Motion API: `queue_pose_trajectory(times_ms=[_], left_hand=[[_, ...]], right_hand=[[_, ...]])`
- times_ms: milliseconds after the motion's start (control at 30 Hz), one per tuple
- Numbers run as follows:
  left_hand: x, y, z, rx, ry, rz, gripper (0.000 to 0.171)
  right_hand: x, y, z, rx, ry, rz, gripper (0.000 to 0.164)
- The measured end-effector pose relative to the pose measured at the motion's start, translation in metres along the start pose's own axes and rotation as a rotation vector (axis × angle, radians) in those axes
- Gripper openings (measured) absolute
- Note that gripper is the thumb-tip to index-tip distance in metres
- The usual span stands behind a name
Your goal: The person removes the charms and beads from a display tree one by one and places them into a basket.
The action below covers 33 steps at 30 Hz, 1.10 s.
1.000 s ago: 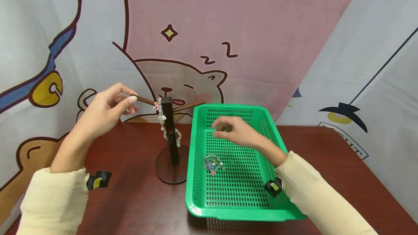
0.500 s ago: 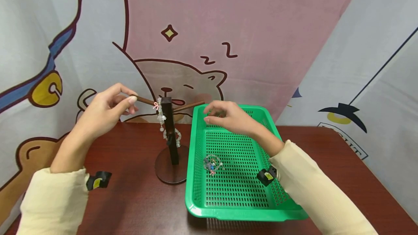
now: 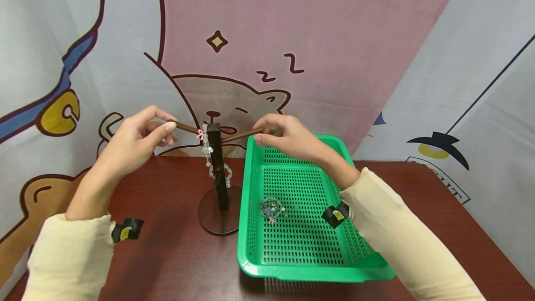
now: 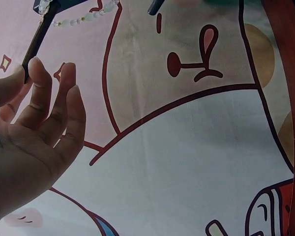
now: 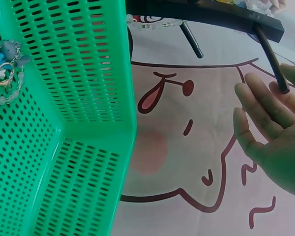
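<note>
A dark wooden jewelry stand (image 3: 219, 171) rises from a round base, with slim pegs out to both sides. My left hand (image 3: 140, 138) pinches the tip of its left peg (image 3: 186, 127) between thumb and index finger; the other fingers curl loosely. Close to the post, a clear beaded bracelet (image 3: 206, 145) with a pink bow hangs on this peg. A second beaded bracelet (image 3: 228, 176) hangs lower. My right hand (image 3: 288, 137) is at the tip of the right peg (image 3: 240, 135), thumb and index finger apart on either side of it.
Right of the stand, a green perforated plastic basket (image 3: 311, 274) sits on the reddish-brown table (image 3: 167, 264). Inside lies a bracelet with blue and grey charms (image 3: 271, 209). Behind the table hangs a cartoon-printed cloth (image 3: 355, 59).
My right hand has risen from over the basket and moved left and away from me, to the right peg's tip. My left hand has kept its pinch on the left peg.
</note>
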State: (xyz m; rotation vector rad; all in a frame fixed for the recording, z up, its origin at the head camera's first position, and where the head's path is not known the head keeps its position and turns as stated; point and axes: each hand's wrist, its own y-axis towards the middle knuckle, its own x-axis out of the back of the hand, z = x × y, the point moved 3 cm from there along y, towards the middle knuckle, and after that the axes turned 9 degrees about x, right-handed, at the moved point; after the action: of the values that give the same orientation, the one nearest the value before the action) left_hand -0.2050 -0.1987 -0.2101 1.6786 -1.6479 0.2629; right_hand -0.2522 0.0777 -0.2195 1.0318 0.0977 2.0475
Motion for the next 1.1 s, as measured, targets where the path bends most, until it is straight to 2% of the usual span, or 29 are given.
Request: queue_pose_trajectory(times_ms=[233, 667, 867, 1100], left_hand=[[0.0, 0.0, -0.001, 0.003, 0.008, -0.003, 0.015], [-0.002, -0.003, -0.003, 0.056, 0.036, -0.022, 0.02], [-0.003, -0.005, -0.005, 0.054, 0.049, -0.03, 0.023], [-0.002, -0.011, -0.002, 0.06, 0.072, -0.028, 0.032]], right_hand=[[-0.002, 0.004, 0.004, 0.0, 0.016, -0.02, 0.01], [0.0, 0.003, 0.005, -0.013, -0.012, -0.023, 0.01], [0.0, 0.002, 0.005, -0.005, 0.004, -0.029, 0.01], [0.0, 0.001, 0.005, -0.004, 0.018, -0.03, 0.009]])
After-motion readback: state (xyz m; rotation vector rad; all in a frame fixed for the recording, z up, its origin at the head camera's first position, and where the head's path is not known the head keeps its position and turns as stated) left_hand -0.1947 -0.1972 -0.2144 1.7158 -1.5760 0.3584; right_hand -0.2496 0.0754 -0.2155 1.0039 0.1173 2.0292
